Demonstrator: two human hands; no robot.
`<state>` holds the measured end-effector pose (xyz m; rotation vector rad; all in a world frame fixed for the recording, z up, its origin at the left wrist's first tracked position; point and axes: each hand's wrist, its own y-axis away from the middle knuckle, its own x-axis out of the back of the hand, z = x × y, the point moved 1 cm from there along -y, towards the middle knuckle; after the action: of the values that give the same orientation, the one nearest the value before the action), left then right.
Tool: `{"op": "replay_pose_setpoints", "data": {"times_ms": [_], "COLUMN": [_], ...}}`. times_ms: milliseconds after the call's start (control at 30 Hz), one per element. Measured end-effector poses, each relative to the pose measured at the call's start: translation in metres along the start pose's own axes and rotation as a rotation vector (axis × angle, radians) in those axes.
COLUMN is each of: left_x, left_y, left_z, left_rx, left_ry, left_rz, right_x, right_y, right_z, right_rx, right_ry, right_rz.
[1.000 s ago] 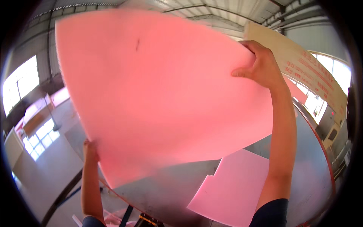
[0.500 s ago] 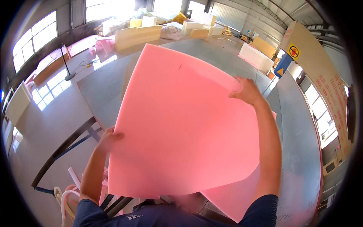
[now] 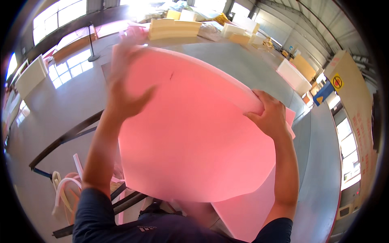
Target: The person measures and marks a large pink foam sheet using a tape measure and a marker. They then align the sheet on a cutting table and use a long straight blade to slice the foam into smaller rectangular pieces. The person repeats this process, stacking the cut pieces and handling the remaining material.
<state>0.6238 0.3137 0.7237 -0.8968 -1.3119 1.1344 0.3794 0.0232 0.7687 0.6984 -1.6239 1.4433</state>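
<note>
Held tilted before the chest is one pink foam sheet (image 3: 198, 141), flat-faced with one dark mark. The right hand (image 3: 268, 113) grips its upper right edge; the left hand (image 3: 126, 95), blurred, spreads wide at its upper left — gripping or not, I cannot tell. A second pink sheet (image 3: 251, 210) lies below; farther, one pole stand (image 3: 92, 46).

A dark navy, short-sleeved cloth shirt (image 3: 182, 227) covers the torso, bearing a small pale emblem of slanted bars (image 3: 144, 229) on its front (tiny pale lettering sits beside it). The navy cloth left sleeve (image 3: 95, 212) and matching navy right sleeve (image 3: 278, 231) end in plain hems, leaving both forearms (image 3: 286, 174) bare. The left grip (image 3: 126, 97), a bare human hand, looks blurred; the right grip (image 3: 270, 115), also bare, appears sharper.
</note>
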Motion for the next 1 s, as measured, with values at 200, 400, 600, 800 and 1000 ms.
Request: {"op": "replay_pose_setpoints", "data": {"times_ms": [200, 400, 600, 800, 1000], "left_x": [-0.038, -0.045, -0.042, -0.030, -0.043], "left_y": [-0.103, -0.092, -0.091, -0.091, -0.070], "left_z": [0.034, 0.048, 0.063, 0.080, 0.086], "left_rx": [0.103, -0.063, -0.041, 0.009, 0.083], "left_ry": [-0.121, -0.062, -0.080, -0.088, -0.146], "left_rz": [-0.886, -0.740, -0.725, -0.794, -0.741], "right_x": [0.029, 0.020, -0.012, -0.020, -0.048], "right_y": [-0.009, -0.014, -0.025, -0.033, -0.037], "right_z": [-0.016, -0.023, -0.055, -0.075, -0.071], "right_rx": [0.045, 0.055, 0.131, 0.150, 0.002], "right_ry": [0.050, -0.156, -0.277, -0.329, -0.308], "right_rz": [0.087, 0.067, 0.216, 0.336, 0.450]}}
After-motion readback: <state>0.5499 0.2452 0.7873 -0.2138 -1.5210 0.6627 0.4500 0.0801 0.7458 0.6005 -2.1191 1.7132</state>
